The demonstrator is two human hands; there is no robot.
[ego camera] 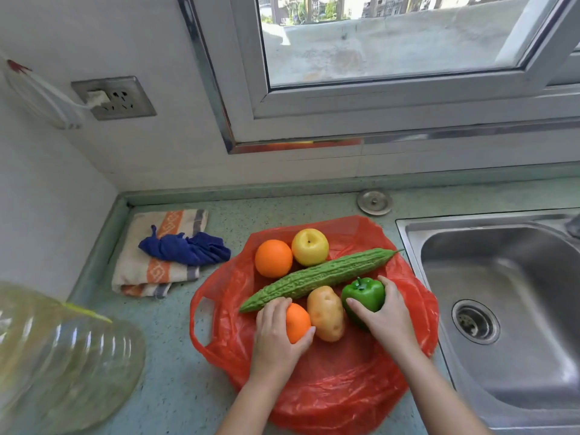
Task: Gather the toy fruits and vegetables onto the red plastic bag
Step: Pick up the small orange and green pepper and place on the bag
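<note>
Bag (329,387) at the surface's (175,372) front edge carries all six toys (317,274); our left hand (276,331) grips an orange (298,321), right hand (386,315) grips the pepper (364,293); gathering looks finished.

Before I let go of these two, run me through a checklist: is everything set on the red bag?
1. The left hand grips the near orange over the red bag: ok.
2. The right hand grips the green pepper over the bag: ok.
3. The potato, bitter gourd, far orange and yellow apple lie on the bag: ok.
4. Gourd's stem tip inside the bag's edge: cannot tell.
5. Held pieces already resting on the bag: cannot tell.
6. No toy produce seen on the bare counter: ok.
</note>
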